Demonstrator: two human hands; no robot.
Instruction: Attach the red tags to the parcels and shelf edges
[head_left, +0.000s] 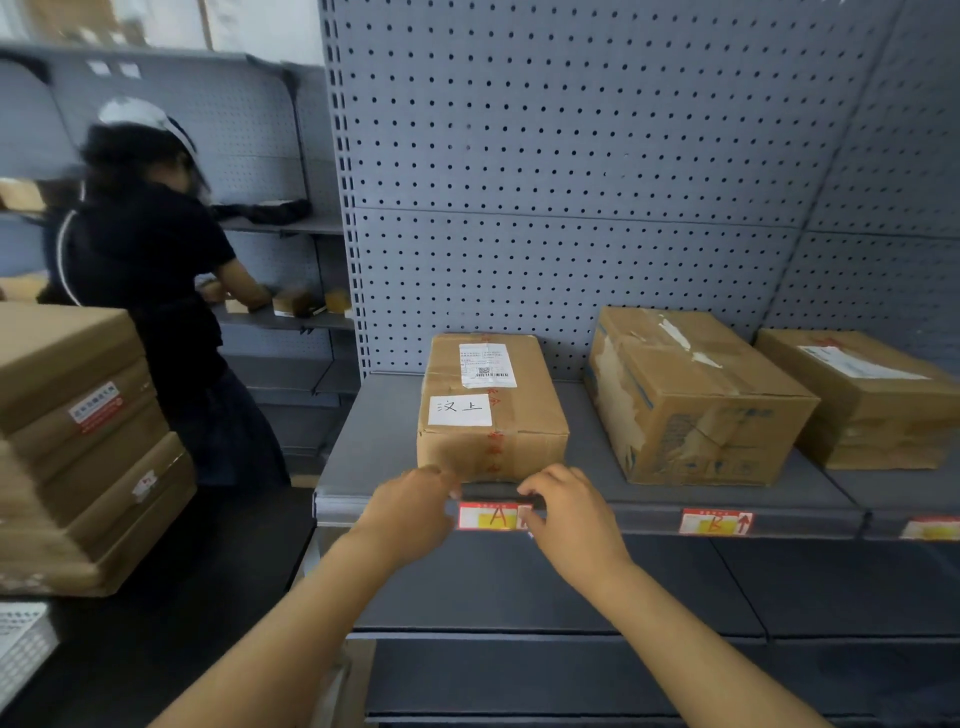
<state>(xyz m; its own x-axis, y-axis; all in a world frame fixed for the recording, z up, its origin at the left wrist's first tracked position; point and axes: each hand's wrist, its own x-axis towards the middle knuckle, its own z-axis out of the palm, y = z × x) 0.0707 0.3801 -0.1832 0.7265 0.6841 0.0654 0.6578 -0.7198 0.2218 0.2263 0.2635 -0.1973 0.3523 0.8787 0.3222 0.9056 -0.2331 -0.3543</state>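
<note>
Three red tags show on the shelf edge (571, 512) so far: tag A (493, 517) under your hands, tag B (716, 522) to its right, and a third tag (930, 529) at the far right, cut off by the frame so its letter can't be read. Your left hand (410, 514) sits at the left end of tag A, fingers curled toward it, and your right hand (566, 512) covers its right end with fingertips bent onto the edge strip; both look narrow and pressing or pinching the tag, but whether you actually hold it or just smooth it down, you can't tell from this view. Tag A lies flat against the strip, directly below the left parcel (491, 410), which carries a white handwritten note and a shipping label but no red tag that you can see. The middle parcel (696, 400), worn and torn, and the right parcel (862, 400) also show no red tag on the visible faces. Judgement: shelf-edge tagging looks mostly done for this shelf, with tag A probably in its final seating; parcel tagging looks not yet started here. Lower shelves (545, 587) show no tags. Stacked boxes (78, 441) sit at the left, one with a red-and-white sticker. Another person (150, 270) works at the next shelving bay, blurred.
</note>
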